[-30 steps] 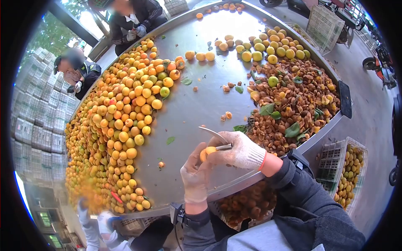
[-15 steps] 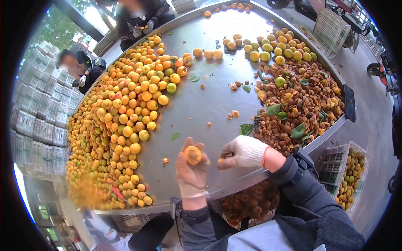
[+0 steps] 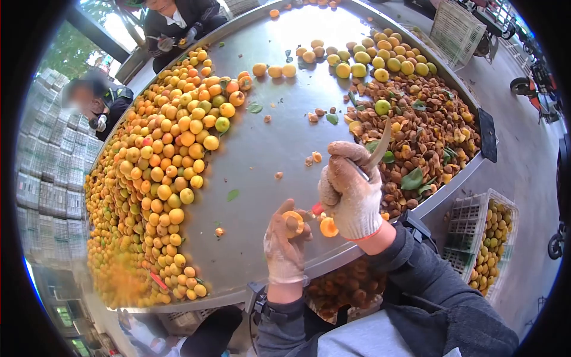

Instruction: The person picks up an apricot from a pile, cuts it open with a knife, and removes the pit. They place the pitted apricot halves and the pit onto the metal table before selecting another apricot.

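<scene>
My left hand (image 3: 284,247), in a stained white glove, is closed around a cut apricot (image 3: 292,224) with its brown pit side facing up. Close on its right, my gloved right hand (image 3: 352,190) grips a curved knife (image 3: 380,144). The blade points up and away from me, and the red handle end (image 3: 317,209) sticks out toward my left hand. An orange apricot half (image 3: 328,226) shows just under the right hand's fingers, cut face visible. Both hands are above the near edge of the metal table (image 3: 256,178).
Whole apricots (image 3: 160,172) form a big heap on the left. Pits and scraps (image 3: 416,137) with leaves pile up at right, behind greenish apricots (image 3: 386,59) at the back. A crate of apricots (image 3: 491,241) stands at lower right. Two people (image 3: 181,27) work along the far left side.
My right hand has risen and turned, bringing the curved blade and red handle into view. My left hand has shifted slightly right with the apricot. The view has shifted a little.
</scene>
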{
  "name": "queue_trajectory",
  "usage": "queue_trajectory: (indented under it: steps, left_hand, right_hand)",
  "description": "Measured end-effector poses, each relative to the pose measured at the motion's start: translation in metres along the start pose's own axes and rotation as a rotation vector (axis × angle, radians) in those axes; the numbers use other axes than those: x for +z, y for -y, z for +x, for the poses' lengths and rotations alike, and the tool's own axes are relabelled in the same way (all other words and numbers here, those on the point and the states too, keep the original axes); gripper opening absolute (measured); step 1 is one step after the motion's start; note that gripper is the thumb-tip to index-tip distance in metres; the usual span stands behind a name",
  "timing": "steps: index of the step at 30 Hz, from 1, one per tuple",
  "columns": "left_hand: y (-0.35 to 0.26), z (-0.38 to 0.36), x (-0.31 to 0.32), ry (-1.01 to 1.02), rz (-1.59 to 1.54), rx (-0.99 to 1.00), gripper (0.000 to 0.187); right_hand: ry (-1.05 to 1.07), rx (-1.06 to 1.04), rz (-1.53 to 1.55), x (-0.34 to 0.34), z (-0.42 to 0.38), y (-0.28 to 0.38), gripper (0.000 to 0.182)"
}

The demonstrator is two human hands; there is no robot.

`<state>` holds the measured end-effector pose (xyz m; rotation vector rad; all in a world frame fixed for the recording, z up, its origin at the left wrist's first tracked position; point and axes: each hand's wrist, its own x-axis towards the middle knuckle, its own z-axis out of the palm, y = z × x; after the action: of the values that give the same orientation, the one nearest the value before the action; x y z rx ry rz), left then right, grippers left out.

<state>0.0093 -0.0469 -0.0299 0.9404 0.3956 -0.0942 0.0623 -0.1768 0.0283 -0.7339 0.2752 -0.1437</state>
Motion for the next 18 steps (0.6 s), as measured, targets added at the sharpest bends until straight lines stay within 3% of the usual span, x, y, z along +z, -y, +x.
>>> queue_trajectory:
  steps: [6, 7, 10, 12, 14, 18]
  left_hand:
    - [0.011, 0.000, 0.006, -0.012, 0.085, 0.080, 0.050]
    - [0.013, -0.001, 0.009, -0.033, 0.154, 0.124, 0.048]
    - [0.014, -0.003, 0.013, -0.074, 0.287, 0.167, 0.047]
    - [0.014, -0.001, 0.015, -0.093, 0.350, 0.167, 0.046]
    - [0.016, 0.003, 0.014, -0.214, 0.110, 0.021, 0.043]
    - [0.014, 0.010, -0.009, -0.090, -0.103, -0.076, 0.039]
  right_hand:
    - [0.098, -0.054, -0.066, -0.004, -0.005, -0.005, 0.016]
    - [0.148, -0.167, -0.113, -0.007, -0.005, -0.013, 0.017]
    - [0.234, -0.237, -0.277, -0.007, -0.010, -0.016, 0.018]
    - [0.165, -0.194, -0.230, -0.005, 0.002, -0.017, 0.016]
    - [0.011, 0.088, 0.167, -0.009, 0.016, -0.022, 0.015]
    - [-0.066, 0.170, 0.221, -0.006, 0.023, -0.031, 0.017]
